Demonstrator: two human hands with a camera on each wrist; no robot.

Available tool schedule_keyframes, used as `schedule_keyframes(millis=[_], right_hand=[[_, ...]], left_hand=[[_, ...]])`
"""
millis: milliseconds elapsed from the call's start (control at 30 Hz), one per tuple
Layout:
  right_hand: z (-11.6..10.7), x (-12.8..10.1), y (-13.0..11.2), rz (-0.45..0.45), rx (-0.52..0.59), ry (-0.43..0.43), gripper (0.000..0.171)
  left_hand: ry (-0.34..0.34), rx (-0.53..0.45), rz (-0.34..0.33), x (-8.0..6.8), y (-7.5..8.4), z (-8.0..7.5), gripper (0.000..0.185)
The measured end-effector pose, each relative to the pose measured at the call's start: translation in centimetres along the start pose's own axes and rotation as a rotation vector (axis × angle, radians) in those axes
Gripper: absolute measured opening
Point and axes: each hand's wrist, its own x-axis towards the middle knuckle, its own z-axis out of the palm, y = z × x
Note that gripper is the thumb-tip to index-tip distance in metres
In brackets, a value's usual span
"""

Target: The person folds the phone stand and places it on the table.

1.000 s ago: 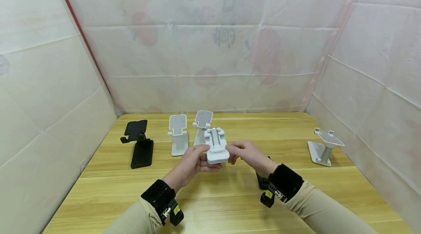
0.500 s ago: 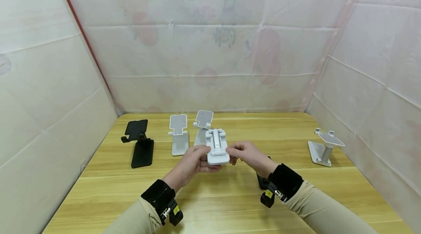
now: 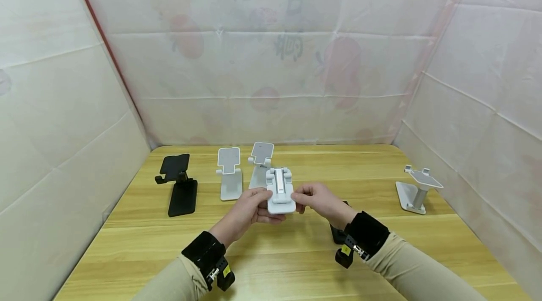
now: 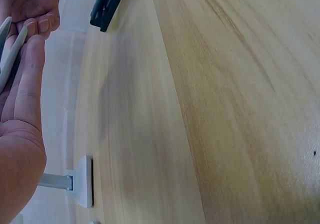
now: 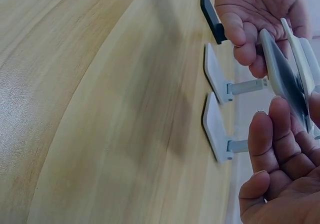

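Both hands hold the white folded stand [image 3: 280,193] in the air above the table [image 3: 296,263]. The left hand [image 3: 252,208] has its thumb on the near left edge and its fingers underneath; the right hand [image 3: 319,201] pinches the right edge between thumb and bent fingers.

Bare wood runs from beneath the hands to the bottom of the head view, and a wide stretch parts the right hand from the right stand [image 3: 417,193], which sits near the table's right side. The black stand [image 3: 183,197] is by the left side, well apart from the left hand. The left white stand [image 3: 231,183] and the middle white stand [image 3: 261,153] leave a narrow gap between them; the folded stand covers part of the middle one. A black object [image 3: 338,233] lies partly hidden under the right wrist.

The head view gives only the folded stand's top; the right wrist view adds its side, two pale plates [image 5: 300,59] close together with a dark face [image 5: 287,79] between. The left wrist view catches just pale edges of it
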Motion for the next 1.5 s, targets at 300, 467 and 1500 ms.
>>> schedule_keyframes(millis=[300,467,1500], right_hand=[[0.08,-0.06,0.1,0.023,0.01,-0.002,0.029],[0.18,-0.02,0.32,0.025,0.0,-0.001,0.027],[0.35,0.3,0.93,0.054,0.008,0.046,0.027]], left_hand=[[-0.007,0.005,0.0,0.16,-0.28,0.05,0.045],[-0.005,0.01,-0.005,0.2,-0.39,0.12,0.043],[0.049,0.123,-0.036,-0.11,-0.3,0.67,0.037]])
